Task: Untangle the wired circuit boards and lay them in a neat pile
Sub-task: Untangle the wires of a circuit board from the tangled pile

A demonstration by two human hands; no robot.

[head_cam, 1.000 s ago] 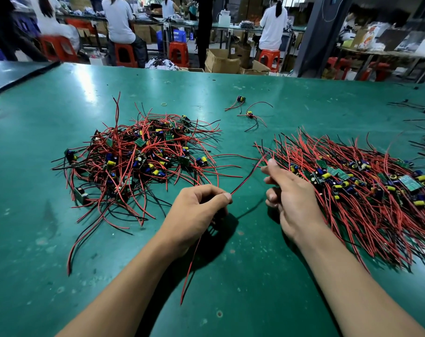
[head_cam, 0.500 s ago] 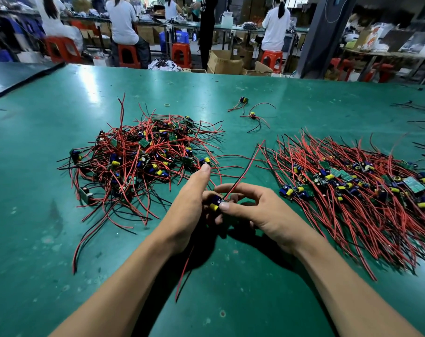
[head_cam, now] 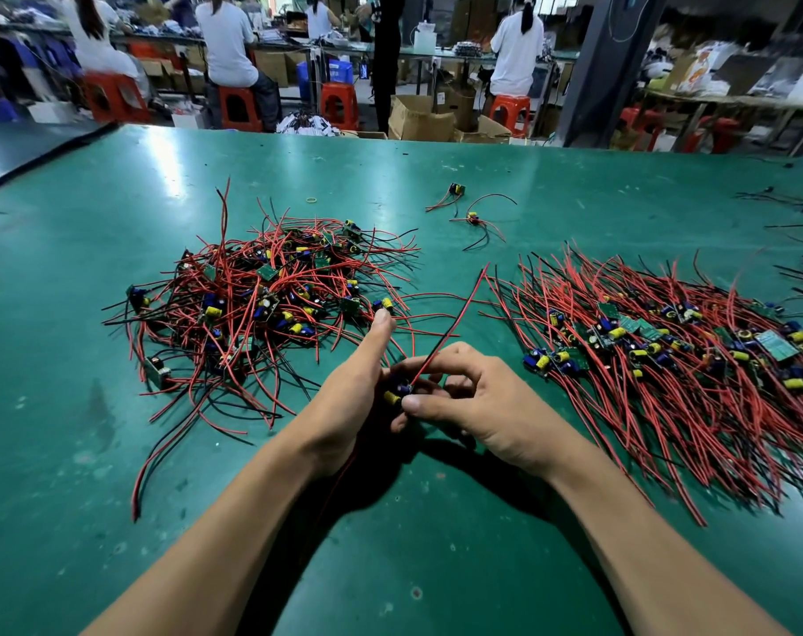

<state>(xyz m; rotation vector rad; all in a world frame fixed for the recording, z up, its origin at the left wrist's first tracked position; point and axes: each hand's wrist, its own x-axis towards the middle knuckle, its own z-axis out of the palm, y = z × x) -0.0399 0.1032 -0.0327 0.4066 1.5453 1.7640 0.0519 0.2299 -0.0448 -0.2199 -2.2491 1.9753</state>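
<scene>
green table [head_cam: 114, 521] | tangled boards left [head_cam: 271, 305] | neat pile right [head_cam: 675, 360] | two loose boards behind [head_cam: 472, 218]

A tangled heap [head_cam: 271, 305] of wired circuit boards lay on the left: small green boards with blue and yellow components, their red and black leads crossing and sticking out in every direction. On the right lay the sorted pile [head_cam: 675, 355], its boards gathered along the middle and its leads fanned out roughly parallel on both sides. Between the two, a single board [head_cam: 397, 392] with a yellow and a blue component was pinched by the right hand [head_cam: 473, 401] and cupped against the left hand [head_cam: 349, 401]; its red lead [head_cam: 454, 321] ran straight up and to the right. Two loose boards [head_cam: 457, 190] [head_cam: 472, 218] with curled leads lay farther back, apart from both piles.
</scene>
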